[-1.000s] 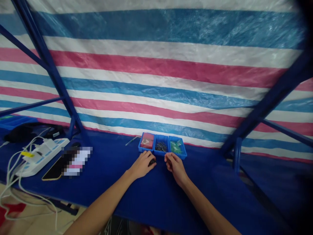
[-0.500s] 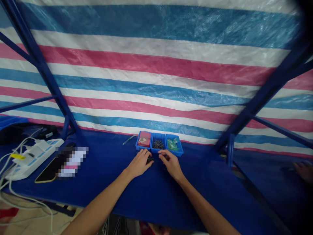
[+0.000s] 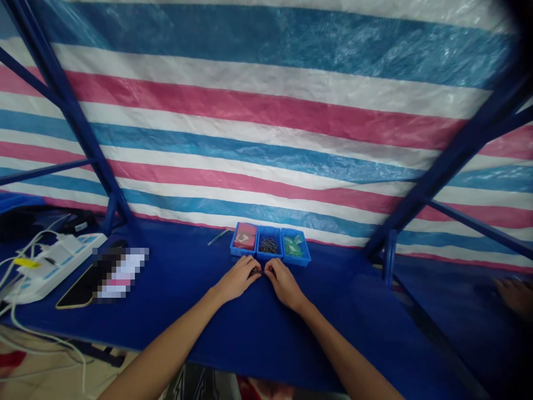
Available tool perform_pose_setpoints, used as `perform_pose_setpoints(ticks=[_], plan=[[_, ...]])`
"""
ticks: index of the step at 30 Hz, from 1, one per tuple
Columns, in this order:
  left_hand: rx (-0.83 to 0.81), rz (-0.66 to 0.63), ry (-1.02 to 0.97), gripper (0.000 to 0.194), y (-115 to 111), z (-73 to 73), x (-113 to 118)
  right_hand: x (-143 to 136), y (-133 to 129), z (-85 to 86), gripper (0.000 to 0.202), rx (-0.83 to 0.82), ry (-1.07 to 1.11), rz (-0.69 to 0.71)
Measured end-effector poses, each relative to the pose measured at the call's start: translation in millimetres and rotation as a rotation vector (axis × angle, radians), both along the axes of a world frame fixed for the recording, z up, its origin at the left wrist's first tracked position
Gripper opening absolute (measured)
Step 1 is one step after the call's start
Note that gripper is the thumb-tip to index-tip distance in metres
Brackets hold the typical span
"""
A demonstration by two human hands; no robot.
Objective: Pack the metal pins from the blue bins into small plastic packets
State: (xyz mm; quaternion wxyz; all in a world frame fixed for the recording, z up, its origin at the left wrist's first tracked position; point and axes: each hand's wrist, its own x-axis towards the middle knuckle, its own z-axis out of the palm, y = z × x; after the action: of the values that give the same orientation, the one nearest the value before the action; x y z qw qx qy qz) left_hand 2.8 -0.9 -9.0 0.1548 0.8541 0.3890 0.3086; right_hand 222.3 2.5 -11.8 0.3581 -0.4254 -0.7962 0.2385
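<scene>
We observe the left hand [image 3: 238, 276] above the blue table surface [image 3: 179, 272], palm down, with its thumb and fingers closed around a small dark object [image 3: 254, 273]. Most of the object is covered by the fingers; its full shape cannot be read.

We see the right hand [image 3: 285, 282] directly opposite, fingers curled and fingertips brought near one another. A thin dark end spans the narrow gap between the two hands and reaches the right fingertips. We cannot tell whether these are clamped on it or only touch it.

Just beyond the hands we find three blue bins, set side by side in a row:

- Left bin [image 3: 239, 252]: contains red material [image 3: 249, 230] with a paler patch toward the front.
- Middle bin [image 3: 270, 257]: contains a loose heap of thin, dark metal pieces [image 3: 268, 245], lying in mixed directions.
- Right bin [image 3: 296, 260]: contains green material [image 3: 293, 244] with pale, shiny areas; individual items are too small to tell.

The dark object is located in front of the left and middle bins, apart from both. Beside the left bin, we note a slim pen-like item [image 3: 217, 238] lying at an angle.
</scene>
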Motion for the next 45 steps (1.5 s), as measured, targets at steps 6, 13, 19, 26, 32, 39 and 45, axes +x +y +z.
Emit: perform_pose_setpoints(ticks=[6,13,19,26,32,39,45], plan=[[-0.006,-0.015,0.012,0.012,-1,3.8,0,4,3,-1.2,0.012,-0.160,0.313,-0.028],[-0.023,-0.025,0.022,0.012,-1,7.4,2,6,7,2.3,0.024,-0.234,0.416,0.032],[-0.025,-0.015,0.026,0.008,0,6.0,3,2,4,6.4,0.042,-0.377,0.581,-0.005],[-0.031,-0.005,0.001,0.009,-1,4.2,3,-2,-6,16.5,0.044,-0.601,0.761,0.104],[-0.024,-0.008,-0.008,0.010,0,2.6,3,-3,-7,17.3,0.048,-0.625,0.793,0.101],[-0.041,-0.012,0.007,0.012,-1,7.7,3,-2,-5,15.5,0.042,-0.513,0.636,0.005],[-0.054,-0.011,-0.007,0.012,-1,6.4,3,-1,2,13.6,0.039,-0.405,0.723,-0.008]])
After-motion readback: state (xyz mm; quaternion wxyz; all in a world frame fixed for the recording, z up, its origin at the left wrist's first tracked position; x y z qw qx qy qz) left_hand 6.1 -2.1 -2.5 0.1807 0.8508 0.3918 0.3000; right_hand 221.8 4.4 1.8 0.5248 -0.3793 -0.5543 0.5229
